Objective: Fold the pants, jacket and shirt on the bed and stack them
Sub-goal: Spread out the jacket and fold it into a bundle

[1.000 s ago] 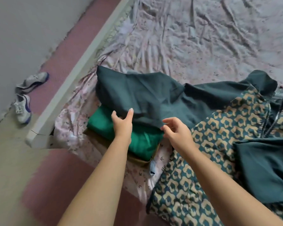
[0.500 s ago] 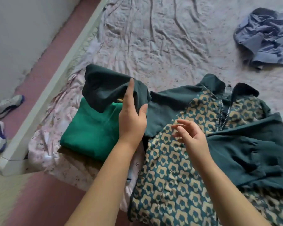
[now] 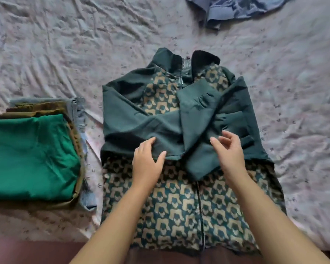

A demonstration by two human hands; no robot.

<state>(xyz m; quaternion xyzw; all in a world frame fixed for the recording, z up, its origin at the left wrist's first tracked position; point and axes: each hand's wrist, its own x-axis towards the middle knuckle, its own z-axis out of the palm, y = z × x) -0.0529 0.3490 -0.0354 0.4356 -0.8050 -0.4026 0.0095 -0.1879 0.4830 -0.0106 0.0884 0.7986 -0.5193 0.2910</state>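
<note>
Jacket flat on the bed, front up, zip closed down the patterned panel, collar at the far end, hem at the near edge of the mattress. Now squared up in the middle of the view, where half a second ago lay skewed off to the right.

Left-side sleeve laid across the chest, clear of the folded stack. Half a second ago was lifted over that stack, pinched between thumb and fingers. Right-side sleeve also folded in, bunched, lying over the end of the other.

Left hand palm down on the lower edge of the left-side sleeve, fingers spread and relaxed, pinch released, gripping nothing. Right hand above the bunched right-side sleeve, fingers loosely curled, nothing held; touching the cloth or just over it, cannot tell. Earlier hovered lower, over the patterned front.

Folded stack just beside the jacket on the left, apart from it: green piece on top, olive and denim layers showing under its far and right edges. Blue shirt crumpled at the far edge of the view, well apart from the jacket, cut off more than before. Shoes, floor strip and bed frame gone from sight.
</note>
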